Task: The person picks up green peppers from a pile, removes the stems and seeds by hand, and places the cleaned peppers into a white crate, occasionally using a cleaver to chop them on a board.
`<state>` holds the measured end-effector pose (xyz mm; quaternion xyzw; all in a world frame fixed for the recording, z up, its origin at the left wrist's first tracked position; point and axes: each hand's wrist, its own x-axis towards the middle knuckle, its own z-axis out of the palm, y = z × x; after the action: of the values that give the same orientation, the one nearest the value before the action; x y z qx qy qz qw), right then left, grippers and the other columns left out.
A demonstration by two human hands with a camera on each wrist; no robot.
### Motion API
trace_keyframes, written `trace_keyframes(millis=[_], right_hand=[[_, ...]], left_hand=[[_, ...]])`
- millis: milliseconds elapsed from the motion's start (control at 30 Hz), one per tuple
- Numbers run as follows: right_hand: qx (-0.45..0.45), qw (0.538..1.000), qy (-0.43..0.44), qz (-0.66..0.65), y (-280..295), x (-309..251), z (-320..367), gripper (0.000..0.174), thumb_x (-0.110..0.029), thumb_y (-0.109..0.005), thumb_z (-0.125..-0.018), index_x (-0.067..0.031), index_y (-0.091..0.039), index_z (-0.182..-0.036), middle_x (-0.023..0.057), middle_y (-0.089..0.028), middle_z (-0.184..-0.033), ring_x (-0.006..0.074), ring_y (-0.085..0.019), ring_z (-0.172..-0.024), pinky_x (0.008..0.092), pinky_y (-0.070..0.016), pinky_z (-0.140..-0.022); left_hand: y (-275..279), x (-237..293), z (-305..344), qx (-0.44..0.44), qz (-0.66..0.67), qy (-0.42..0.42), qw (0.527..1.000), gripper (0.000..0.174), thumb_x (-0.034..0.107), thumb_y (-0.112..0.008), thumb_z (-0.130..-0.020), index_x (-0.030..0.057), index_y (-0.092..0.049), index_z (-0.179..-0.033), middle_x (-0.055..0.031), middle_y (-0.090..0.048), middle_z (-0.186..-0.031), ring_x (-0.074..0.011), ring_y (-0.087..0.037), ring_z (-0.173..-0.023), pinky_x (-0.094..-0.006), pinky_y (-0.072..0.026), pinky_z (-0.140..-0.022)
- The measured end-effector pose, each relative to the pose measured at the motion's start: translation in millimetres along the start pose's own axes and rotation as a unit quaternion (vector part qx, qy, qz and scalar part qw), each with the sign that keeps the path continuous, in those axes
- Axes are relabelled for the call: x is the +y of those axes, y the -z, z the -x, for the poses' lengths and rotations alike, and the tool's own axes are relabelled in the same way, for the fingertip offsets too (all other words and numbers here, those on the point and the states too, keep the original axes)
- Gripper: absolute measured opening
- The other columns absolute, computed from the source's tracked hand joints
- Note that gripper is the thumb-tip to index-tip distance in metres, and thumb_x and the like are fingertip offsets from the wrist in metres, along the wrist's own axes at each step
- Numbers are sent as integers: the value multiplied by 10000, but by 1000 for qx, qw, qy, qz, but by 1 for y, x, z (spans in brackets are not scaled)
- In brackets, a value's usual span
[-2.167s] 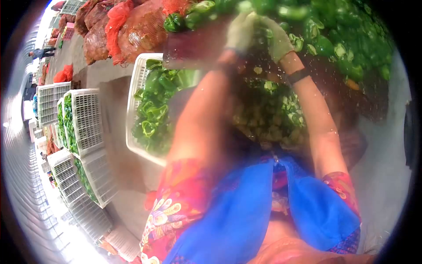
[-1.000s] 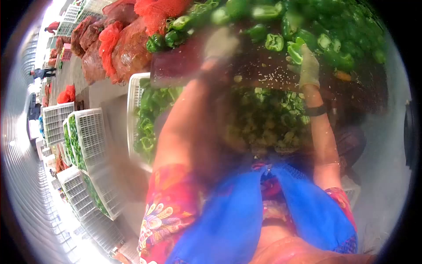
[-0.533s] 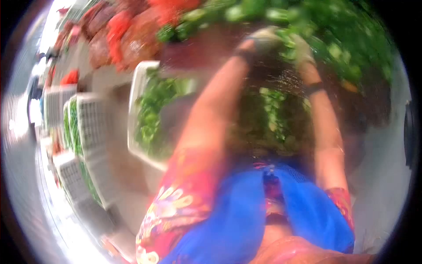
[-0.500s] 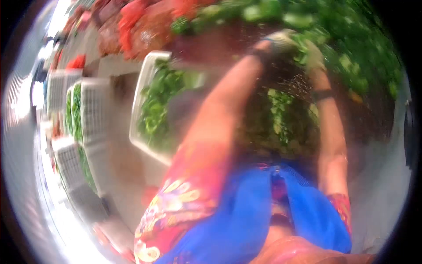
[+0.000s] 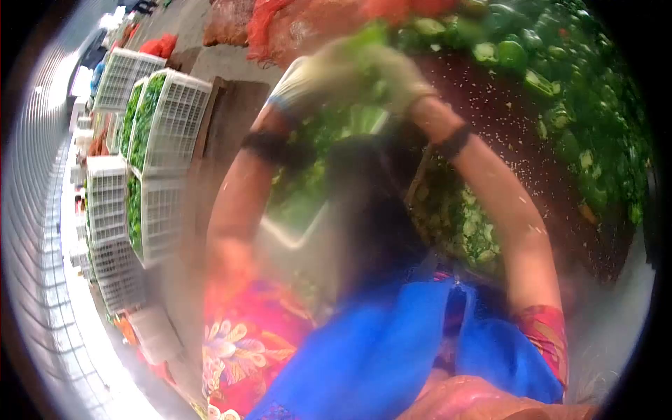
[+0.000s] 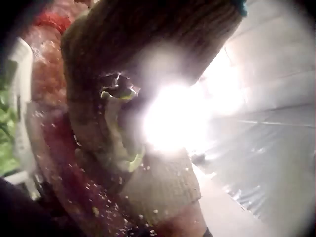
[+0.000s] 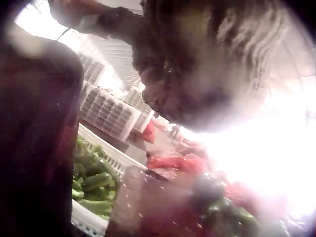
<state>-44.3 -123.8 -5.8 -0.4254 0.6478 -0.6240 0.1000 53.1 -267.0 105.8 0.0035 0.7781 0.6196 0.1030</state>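
Note:
Both gloved hands are together in the head view, above the white crate (image 5: 297, 238) of green peppers. The left hand (image 5: 315, 75) and right hand (image 5: 399, 78) hold blurred green pepper pieces (image 5: 365, 43) between them. Pale green pepper (image 6: 134, 162) shows between the two gloves in the left wrist view. Large and dark, a glove (image 7: 207, 64) fills the top of the right wrist view, its fingertips hidden. Blur hides how the fingers lie.
A heap of green peppers (image 5: 511, 54) lies on the dark red, seed-strewn surface (image 5: 483, 105) at right. More cut pieces (image 5: 479, 227) sit below it. Red net sacks (image 5: 315, 31) are at the top; stacked white crates (image 5: 168, 133) stand at left.
Both hands have moved left from the pepper heap to above the white crate, carrying green pieces. The head view has turned, and the heap stands farther right.

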Motion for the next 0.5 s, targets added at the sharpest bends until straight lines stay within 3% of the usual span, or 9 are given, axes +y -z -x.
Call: trace_keyframes(millis=[33, 100, 167, 233, 267, 300, 367, 433, 500], right_hand=[[-43, 959, -194, -200, -48, 13, -21, 312, -352, -516, -938, -71, -596, -1046, 123, -607, -942, 248, -594, -813, 386, -517, -747], [-145, 962, -210, -93, -93, 10, -38, 373, -368, -506, -928, -58, -599, -1113, 135, -613, -988, 271, -600, -866, 423, -510, -793], [-201, 943, -265, -13, -110, 33, -27, 456, -422, -514, -925, -46, -597, -1170, 153, -628, -1058, 293, -618, -952, 417, -510, -826], [-221, 953, -187, 86, -80, 38, -9, 475, -447, -587, -892, -55, -617, -1160, 175, -629, -1119, 299, -625, -1025, 390, -504, -868], [-172, 965, -198, -1, -62, 37, 4, 431, -406, -625, -869, -65, -632, -1133, 174, -636, -1104, 305, -629, -1014, 383, -504, -861], [-122, 967, -207, -87, -44, 34, 16, 390, -365, -662, -846, -74, -648, -1105, 172, -642, -1089, 311, -632, -1003, 375, -503, -855], [-166, 934, -50, 312, 5, 13, 29, 286, -233, -659, -826, -88, -657, -1073, 152, -648, -1042, 322, -630, -955, 397, -497, -840], [-80, 955, -125, 257, 40, -1, 53, 257, -186, -499, -935, -14, -659, -1041, 72, -667, -1001, 200, -626, -931, 317, -493, -802], [43, 986, -117, 112, 63, 11, 88, 255, -192, -501, -950, -10, -652, -1044, 64, -664, -996, 175, -631, -915, 314, -511, -782]], left_hand=[[17, -12, 22, 77, -32, 74, 994, 473, 216, -645, -902, 60, -516, -1330, -33, -647, -1039, -92, -607, -828, -242, -526, -681], [43, -48, 53, 139, 6, 209, 968, 522, 206, -651, -884, 73, -496, -1364, -38, -656, -1016, -107, -612, -828, -245, -521, -672], [78, -110, 79, 121, -284, 250, 918, 508, 189, -656, -841, 50, -547, -1317, -82, -676, -974, -135, -634, -805, -268, -531, -684], [65, -105, 76, 148, -522, 209, 814, 424, 200, -647, -803, 23, -639, -1188, -131, -694, -927, -173, -659, -791, -302, -538, -725], [52, -87, 64, 196, -370, 187, 889, 351, 225, -634, -798, 22, -692, -1078, -167, -699, -920, -204, -676, -800, -320, -533, -778], [47, -83, 43, 199, -338, 147, 908, 336, 249, -619, -815, 27, -701, -1054, -149, -708, -894, -224, -675, -808, -329, -524, -796], [14, -35, 1, 169, -369, 37, 913, 323, 242, -593, -844, 33, -680, -1075, -153, -686, -964, -236, -670, -852, -344, -521, -788], [-16, -14, -60, 127, -445, -50, 885, 308, 258, -574, -865, 57, -669, -1079, -161, -644, -1037, -279, -649, -923, -380, -513, -819], [-40, -13, -124, 116, -527, -131, 831, 293, 274, -556, -879, 80, -662, -1072, -165, -603, -1083, -315, -619, -978, -416, -499, -858]])
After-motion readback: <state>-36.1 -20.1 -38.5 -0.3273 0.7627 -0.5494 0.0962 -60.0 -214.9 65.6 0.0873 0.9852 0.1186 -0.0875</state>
